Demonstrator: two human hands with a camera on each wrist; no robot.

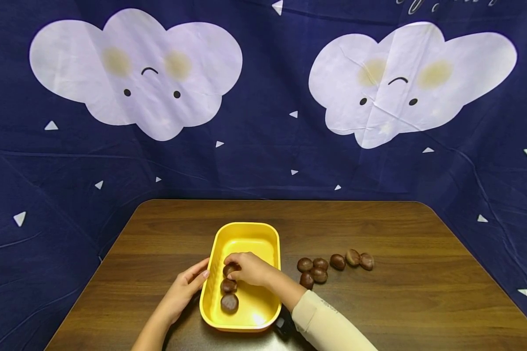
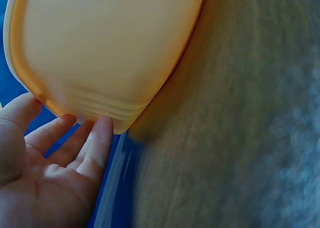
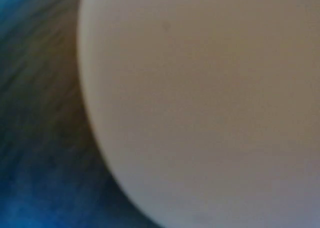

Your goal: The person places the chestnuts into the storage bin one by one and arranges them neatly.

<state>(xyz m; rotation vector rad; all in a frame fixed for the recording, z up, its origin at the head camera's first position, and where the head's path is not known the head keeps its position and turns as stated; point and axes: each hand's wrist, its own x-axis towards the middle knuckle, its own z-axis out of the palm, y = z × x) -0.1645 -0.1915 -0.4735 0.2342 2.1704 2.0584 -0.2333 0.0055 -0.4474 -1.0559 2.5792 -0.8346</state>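
Observation:
A yellow rectangular box (image 1: 270,297) stands on the table with three brown chestnuts in a column along its left side. My right hand (image 1: 250,268) reaches into it, thumb and fingers pinching the farthest chestnut (image 1: 230,269). Nearer me in that column are a middle chestnut (image 1: 229,286) and a front chestnut (image 1: 230,303). My left hand (image 1: 185,290) touches the box's left side from outside. In the left wrist view its fingertips (image 2: 103,125) lie against the outer wall, fingers fairly straight. The right wrist view shows only a blurred pale surface, with no hand visible.
Several loose chestnuts (image 1: 319,274) lie on the wooden table (image 1: 404,302) to the right of the box, some clustered, others in a short row. A dark blue cloth (image 1: 268,161) printed with clouds hangs behind the table. A small black object (image 1: 284,325) shows beside the right sleeve.

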